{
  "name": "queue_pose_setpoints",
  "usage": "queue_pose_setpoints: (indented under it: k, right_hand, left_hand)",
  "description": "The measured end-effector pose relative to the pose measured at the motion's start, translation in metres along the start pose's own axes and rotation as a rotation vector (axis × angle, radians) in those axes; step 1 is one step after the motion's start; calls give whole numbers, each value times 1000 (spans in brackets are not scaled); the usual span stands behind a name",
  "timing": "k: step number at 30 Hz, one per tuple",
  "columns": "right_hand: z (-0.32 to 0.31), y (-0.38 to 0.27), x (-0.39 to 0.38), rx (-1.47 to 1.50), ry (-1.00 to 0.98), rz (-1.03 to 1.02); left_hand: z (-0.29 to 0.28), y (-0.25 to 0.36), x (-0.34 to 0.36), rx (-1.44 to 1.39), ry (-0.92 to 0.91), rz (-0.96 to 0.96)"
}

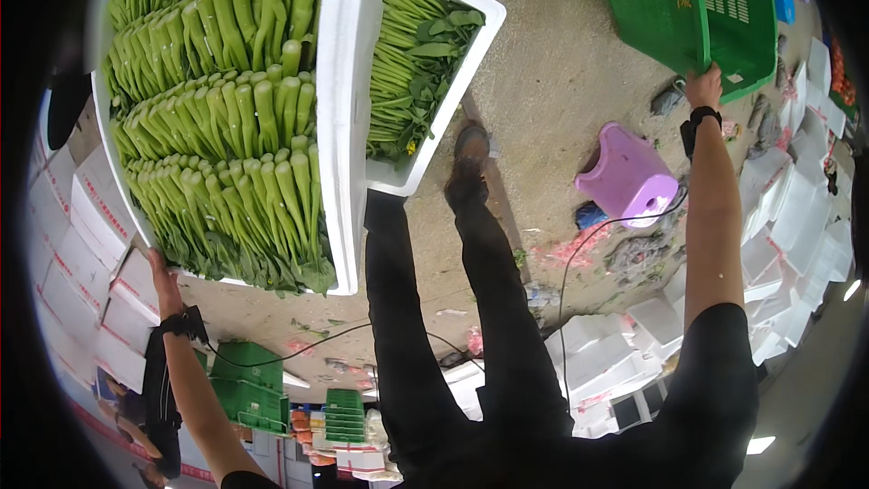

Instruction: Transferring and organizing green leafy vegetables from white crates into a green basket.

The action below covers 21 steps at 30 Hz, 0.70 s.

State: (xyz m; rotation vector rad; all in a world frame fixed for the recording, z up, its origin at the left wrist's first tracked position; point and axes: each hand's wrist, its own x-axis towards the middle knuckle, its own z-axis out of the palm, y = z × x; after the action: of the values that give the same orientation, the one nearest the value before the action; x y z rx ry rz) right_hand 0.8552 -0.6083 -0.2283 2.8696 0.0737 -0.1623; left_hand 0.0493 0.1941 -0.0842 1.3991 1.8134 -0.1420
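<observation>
One hand on a foam box of greens, the other on a green crate.
So the big white foam box (351, 81) fills the upper left of the frame, packed with rows of thick green stems (240, 109). The left hand (166, 282) is touching its lower left corner, but the fingers are mostly hidden, so I can't tell how tight that grip is. Over at upper right, the right hand (704, 87) has its fingers closed around the rim of the green crate (647, 4), which is tilted. A smaller foam box (489, 32) of thin leafy greens (412, 63) sits just right of the big one, and a purple stool (634, 172) lies right of centre, below the crate. White boxes (588, 353) are heaped at lower right.
</observation>
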Motion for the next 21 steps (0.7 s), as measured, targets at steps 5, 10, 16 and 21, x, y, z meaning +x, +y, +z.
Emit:
queue_pose_setpoints:
  k: [5, 10, 16, 21]
  right_hand:
    - [-37, -49, -83, 11, -3, -105]
    - [-71, -141, -246, 189, 235, -117]
    - [-126, -347, -475, 1565, -1117, -99]
    - [-135, -392, -509, 2018, -1210, 377]
  left_hand:
    - [-19, 14, 8, -28, -118, -13]
    - [-20, 51, 37, -8, -21, 8]
    - [53, 90, 21, -192, -298, 111]
    - [66, 114, -23, -155, -263, 163]
